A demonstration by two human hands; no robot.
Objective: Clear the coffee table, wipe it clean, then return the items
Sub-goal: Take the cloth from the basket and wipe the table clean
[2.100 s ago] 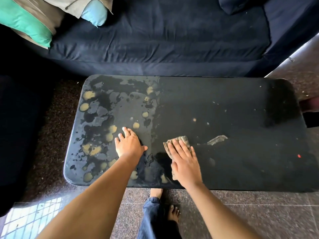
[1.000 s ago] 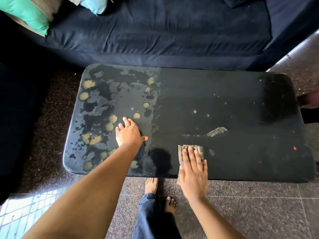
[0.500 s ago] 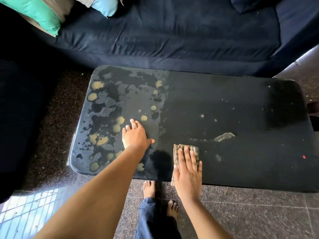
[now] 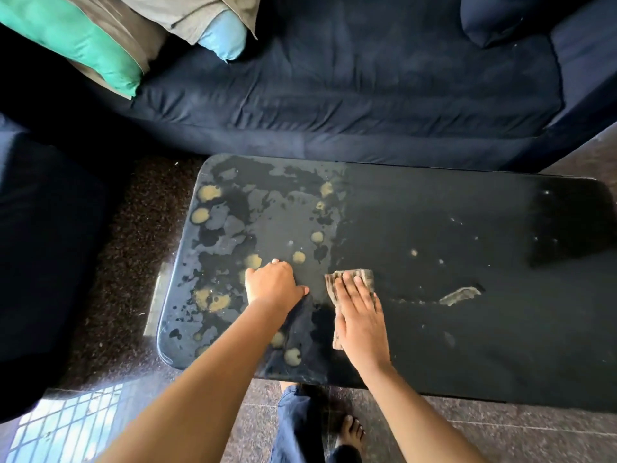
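Note:
The black coffee table [image 4: 434, 228] fills the middle of the view, with worn yellowish and grey patches over its left half. My right hand [image 4: 359, 312] lies flat with straight fingers on a folded tan cloth [image 4: 365, 275], pressing it onto the tabletop left of centre near the front edge. Just to its left, my left hand [image 4: 273, 284] rests palm down on the bare tabletop and holds nothing. A pale scuff mark [image 4: 460, 295] shows on the table to the right of the cloth.
A dark blue sofa [image 4: 350, 88] runs along the table's far side, with a green cushion [image 4: 73, 41] and a light blue cushion [image 4: 222, 38] at its left end. A dark seat [image 4: 43, 235] stands at left. My bare foot [image 4: 349, 432] is on the tiled floor below the front edge.
My right hand has pushed the cloth away from the front edge, further onto the table and nearer my left hand. My left hand has stayed planted on the tabletop.

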